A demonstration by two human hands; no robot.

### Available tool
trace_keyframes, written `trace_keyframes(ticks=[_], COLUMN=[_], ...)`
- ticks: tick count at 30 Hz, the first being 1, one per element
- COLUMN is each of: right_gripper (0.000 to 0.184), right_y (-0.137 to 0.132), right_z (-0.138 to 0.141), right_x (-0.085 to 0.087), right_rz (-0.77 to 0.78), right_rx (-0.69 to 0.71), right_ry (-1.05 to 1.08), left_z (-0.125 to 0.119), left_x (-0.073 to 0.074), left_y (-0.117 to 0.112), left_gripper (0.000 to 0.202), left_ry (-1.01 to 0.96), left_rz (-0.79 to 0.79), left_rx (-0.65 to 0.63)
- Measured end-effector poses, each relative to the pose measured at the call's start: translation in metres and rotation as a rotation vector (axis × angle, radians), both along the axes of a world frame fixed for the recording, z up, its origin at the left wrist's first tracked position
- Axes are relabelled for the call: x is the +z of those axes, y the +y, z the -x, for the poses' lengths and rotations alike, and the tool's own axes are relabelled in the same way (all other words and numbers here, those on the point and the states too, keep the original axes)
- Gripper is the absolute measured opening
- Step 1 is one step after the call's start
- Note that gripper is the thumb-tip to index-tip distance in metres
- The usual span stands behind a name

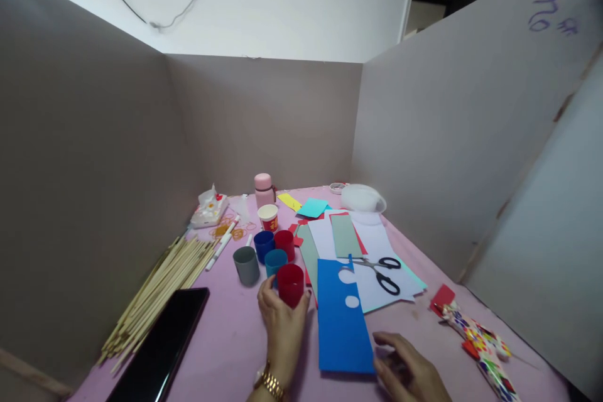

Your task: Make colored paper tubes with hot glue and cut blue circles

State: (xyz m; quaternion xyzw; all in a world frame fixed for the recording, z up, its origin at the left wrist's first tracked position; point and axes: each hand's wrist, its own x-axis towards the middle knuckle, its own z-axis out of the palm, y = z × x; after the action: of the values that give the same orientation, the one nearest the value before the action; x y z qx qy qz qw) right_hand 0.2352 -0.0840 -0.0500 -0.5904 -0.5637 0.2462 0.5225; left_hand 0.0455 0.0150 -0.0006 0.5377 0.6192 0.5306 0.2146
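My left hand (283,314) has its thumb and fingers around a red paper cylinder (291,284), open at the top. Close behind it stand a teal cylinder (276,261), another red cylinder (284,242), a dark blue one (264,245) and a grey one (246,265). To the right lies a blue paper sheet (343,333) with round holes cut along its right side. My right hand (409,367) is beside the sheet's lower right corner, fingers curved and apart, nothing seen in it. Scissors (380,270) with black handles rest on white paper (377,242).
On the left are a bundle of wooden sticks (160,289), a black phone (162,345) and markers (221,248). A pink flask (264,190) and paper cup (268,217) stand behind. A patterned packet (485,345) lies right. Grey partitions (264,119) enclose the table.
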Motion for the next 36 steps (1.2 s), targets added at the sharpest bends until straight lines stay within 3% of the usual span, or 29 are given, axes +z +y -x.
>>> trace_keyframes(ticks=[4,6,10,18,23,27,36], right_gripper=[0.041,0.043,0.041,0.044,0.046,0.047,0.045], right_y=[0.009,0.014,0.021,0.018,0.015,0.014,0.015], right_z=[0.005,0.009,0.016,0.044,0.064,0.072,0.073], right_x=[0.014,0.017,0.017,0.016,0.022,0.026,0.023], right_rz=[0.357,0.455,0.515,0.583,0.623,0.636,0.664], right_rx=[0.124,0.180,0.233,0.363,0.426,0.437,0.424], right_ry=[0.443,0.566,0.637,0.713,0.763,0.805,0.834], left_z=[-0.002,0.000,0.006,0.022,0.036,0.043,0.052], left_x=[0.001,0.002,0.003,0.015,0.014,0.001,-0.023], left_y=[0.006,0.007,-0.006,-0.065,-0.080,-0.084,-0.084], left_gripper=[0.059,0.057,0.053,0.056,0.048,0.046,0.052], left_ry=[-0.052,-0.099,-0.238,-0.499,-0.335,-0.196,-0.102], left_rz=[0.019,0.034,0.066,0.101,0.164,0.185,0.167], left_rx=[0.016,-0.001,-0.042,-0.160,-0.263,-0.357,-0.449])
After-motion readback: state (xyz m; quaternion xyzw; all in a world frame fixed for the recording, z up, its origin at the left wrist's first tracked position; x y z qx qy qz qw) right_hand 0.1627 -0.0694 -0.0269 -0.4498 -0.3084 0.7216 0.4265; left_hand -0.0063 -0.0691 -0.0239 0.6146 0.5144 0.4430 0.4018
